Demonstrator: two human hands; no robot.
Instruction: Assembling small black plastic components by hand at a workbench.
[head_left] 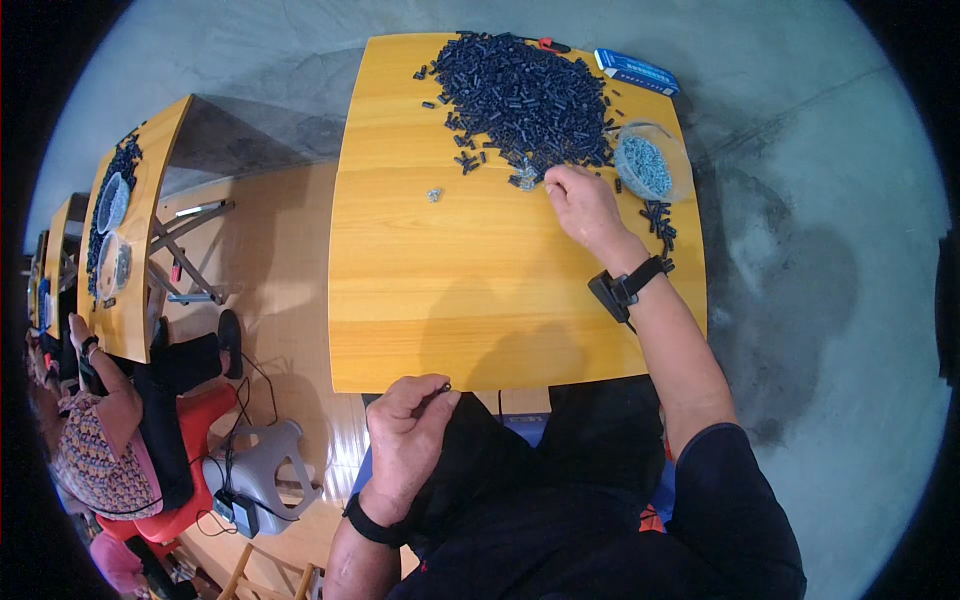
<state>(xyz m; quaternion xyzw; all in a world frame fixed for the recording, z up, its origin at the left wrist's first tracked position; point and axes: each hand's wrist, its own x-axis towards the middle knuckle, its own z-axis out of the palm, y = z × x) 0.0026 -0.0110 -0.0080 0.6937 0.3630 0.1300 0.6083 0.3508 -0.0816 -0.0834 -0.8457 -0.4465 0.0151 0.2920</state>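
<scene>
My left hand is at the table's near edge, thumb and forefinger pinched on a small black piece whose kind is too small to tell. Out over the table, my right hand has its fingers closed. Whether anything sits between those fingertips is hidden. Just left of them lies a little heap of shiny, clear or silvery bits. It touches the near edge of a large pile of short black cylindrical pieces. Farther left, a few more shiny bits lie by themselves on the wood.
Right of my right hand, a clear round tub holds many small bluish-silver pieces. Loose black pieces lie below it. A blue box stands at the table's far right corner. At left, another person sits at a separate table.
</scene>
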